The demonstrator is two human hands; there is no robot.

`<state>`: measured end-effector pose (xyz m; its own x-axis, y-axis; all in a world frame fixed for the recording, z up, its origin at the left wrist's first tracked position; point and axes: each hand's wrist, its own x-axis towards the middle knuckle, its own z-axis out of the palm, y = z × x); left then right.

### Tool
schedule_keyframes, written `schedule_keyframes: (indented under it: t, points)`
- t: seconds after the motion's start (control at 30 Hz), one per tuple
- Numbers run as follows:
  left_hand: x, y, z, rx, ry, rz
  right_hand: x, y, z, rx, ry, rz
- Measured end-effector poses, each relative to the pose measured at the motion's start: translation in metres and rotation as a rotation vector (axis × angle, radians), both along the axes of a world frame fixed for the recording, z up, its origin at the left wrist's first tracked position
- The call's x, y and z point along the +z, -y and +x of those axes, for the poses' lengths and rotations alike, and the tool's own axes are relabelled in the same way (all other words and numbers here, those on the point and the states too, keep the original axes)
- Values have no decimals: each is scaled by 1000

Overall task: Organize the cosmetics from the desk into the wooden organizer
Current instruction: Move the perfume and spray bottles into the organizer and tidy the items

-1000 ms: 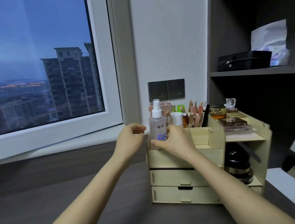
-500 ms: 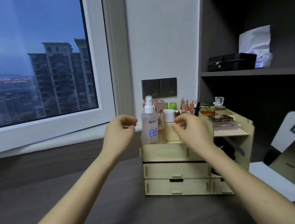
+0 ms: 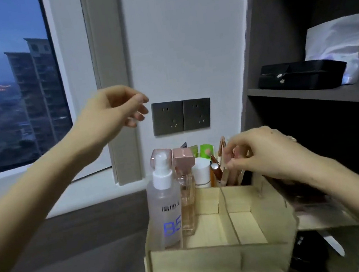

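The pale wooden organizer (image 3: 214,258) stands on the dark desk, its top tray split into compartments. A clear spray bottle marked B5 (image 3: 166,207) stands upright in the front-left compartment beside a pink-capped perfume bottle (image 3: 186,193). Behind them are a white-capped bottle (image 3: 201,172) and several rose-gold sticks (image 3: 220,169). My right hand (image 3: 264,154) hovers over the sticks with curled fingers touching or nearly touching them; it holds nothing clearly. My left hand (image 3: 112,114) is raised in the air left of the organizer, fingers loosely curled and empty.
Two dark wall sockets (image 3: 181,116) sit behind the organizer. A dark shelf unit on the right holds a black case (image 3: 302,75) and a white bag (image 3: 336,39). A window (image 3: 9,84) fills the left. Dark jars (image 3: 306,253) sit in the organizer's lower right opening.
The view has come closer to the organizer. My left hand rose up and away from the spray bottle. My right hand moved back over the sticks at the rear.
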<state>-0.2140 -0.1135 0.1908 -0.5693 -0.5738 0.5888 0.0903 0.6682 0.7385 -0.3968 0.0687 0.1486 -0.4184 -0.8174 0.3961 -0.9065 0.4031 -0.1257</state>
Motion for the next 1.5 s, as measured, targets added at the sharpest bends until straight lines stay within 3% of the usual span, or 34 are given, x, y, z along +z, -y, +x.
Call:
schedule_keyframes:
  t: [0.2,0.3,0.57,0.7,0.8,0.9,1.1,1.3,1.5]
  points:
    - [34,25,-44,-23,103,-1,-7,30,-3,90,-114,127]
    - [47,27,-58,-51,180,11,-6,38,-4,118,-74,205]
    - [61,25,-96,-153,469,63,-4,57,-14,60,45,188]
    - [51,25,-119,-225,655,-90,-2,56,-31,-18,-50,161]
    - [38,23,-137,-276,781,-204,-1,53,-39,-13,28,143]
    - [27,18,-153,-289,883,-277,1,57,-44,-8,-39,199]
    - [8,11,-171,-344,1213,-392,-4,64,-60,-3,3,15]
    - [-2,10,-181,-263,1293,-667,-3,62,-58,-32,25,-32]
    - [-5,4,-187,-346,1351,-768,-7,50,-47,-47,97,-19]
